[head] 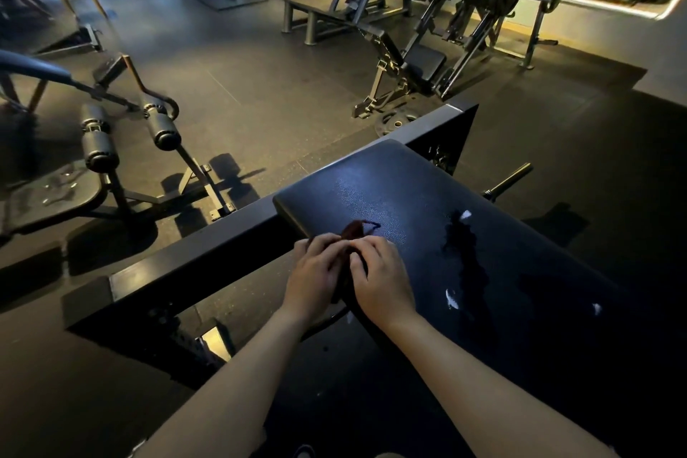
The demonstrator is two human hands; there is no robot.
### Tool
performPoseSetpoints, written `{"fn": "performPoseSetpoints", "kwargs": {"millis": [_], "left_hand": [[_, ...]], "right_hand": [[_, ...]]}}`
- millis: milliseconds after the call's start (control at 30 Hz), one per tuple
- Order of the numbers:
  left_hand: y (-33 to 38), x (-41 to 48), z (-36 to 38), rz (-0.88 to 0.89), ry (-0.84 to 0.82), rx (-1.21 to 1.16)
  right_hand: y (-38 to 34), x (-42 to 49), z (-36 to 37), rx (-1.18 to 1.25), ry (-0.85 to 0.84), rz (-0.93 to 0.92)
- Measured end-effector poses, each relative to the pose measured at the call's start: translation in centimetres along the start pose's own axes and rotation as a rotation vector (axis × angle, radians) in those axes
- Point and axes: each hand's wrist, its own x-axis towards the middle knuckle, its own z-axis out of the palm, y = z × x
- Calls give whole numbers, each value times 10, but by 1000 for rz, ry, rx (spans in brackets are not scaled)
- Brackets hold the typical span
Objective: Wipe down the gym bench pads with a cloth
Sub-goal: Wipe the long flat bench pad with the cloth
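Observation:
A black padded bench pad (pixel 405 193) runs from the centre toward the lower right, with wet streaks and small white glints on its right half. A dark reddish cloth (pixel 356 231) lies bunched at the pad's left edge. My left hand (pixel 316 273) and my right hand (pixel 383 281) are side by side on the cloth, fingers curled into it, with one end of the cloth sticking out beyond my fingertips. Most of the cloth is hidden between and under my hands.
A dark metal frame beam (pixel 193 264) crosses left of the pad. A leg machine with roller pads (pixel 163 130) stands at the left. An incline bench (pixel 420 63) and a weight plate (pixel 396 121) sit beyond, on the rubber floor (pixel 230 59).

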Motion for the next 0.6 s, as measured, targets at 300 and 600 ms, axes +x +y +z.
{"fn": "performPoseSetpoints", "kwargs": {"millis": [300,600], "left_hand": [[28,-24,17,-176,91,-136],[12,10,3,-371,141,-166]], "right_hand": [[-2,-2,2,-4,5,20],[0,-1,-1,42,-33,21]]}}
